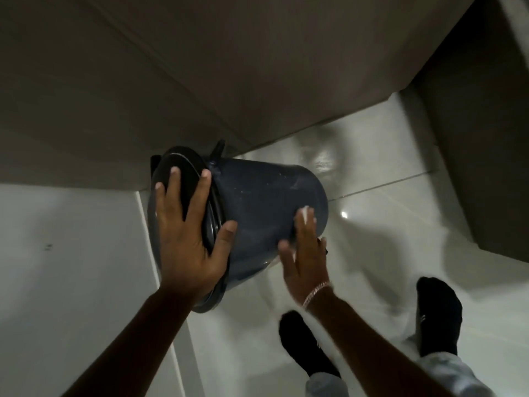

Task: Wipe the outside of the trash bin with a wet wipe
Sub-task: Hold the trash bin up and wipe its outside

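Observation:
A dark blue trash bin (257,202) is tipped on its side above the floor, its black lid (183,179) facing left and its base to the right. My left hand (186,239) spreads over the lid and rim and grips the bin. My right hand (306,253) lies flat on the bin's lower right side, near the base. A white wet wipe (307,211) shows at its fingertips, pressed against the plastic; most of the wipe is hidden under the hand.
Glossy white floor tiles (386,173) lie below the bin. A beige wall or cabinet front (200,67) stands behind it, a brown panel (481,138) at right. My two feet in black socks (438,316) stand at bottom right.

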